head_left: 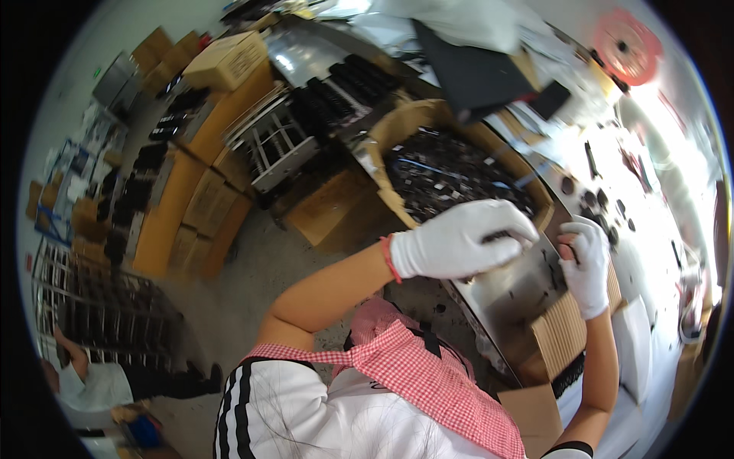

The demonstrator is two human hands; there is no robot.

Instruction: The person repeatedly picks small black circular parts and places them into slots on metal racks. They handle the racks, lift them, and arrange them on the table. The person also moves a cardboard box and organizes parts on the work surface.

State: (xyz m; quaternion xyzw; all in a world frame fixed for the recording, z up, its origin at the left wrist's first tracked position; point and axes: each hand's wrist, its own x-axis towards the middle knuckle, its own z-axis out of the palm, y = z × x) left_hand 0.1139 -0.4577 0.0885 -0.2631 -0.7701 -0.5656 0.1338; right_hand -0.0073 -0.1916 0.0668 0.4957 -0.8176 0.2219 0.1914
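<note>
Your left hand (459, 241), in a white glove, hovers at the near rim of the cardboard box (397, 130) full of small black parts (451, 180), its fingers curled together on a small dark piece (493, 237) pinched at the fingertips. To its right, over the near edge of the steel worktop (512, 294), your gloved right hand (587, 264) has its fingers bent together, and you cannot tell whether they clamp anything; it rests just above a stack of corrugated cardboard sheets (562, 336).

Steel bench (511, 294) under parts box (428, 122)
</note>
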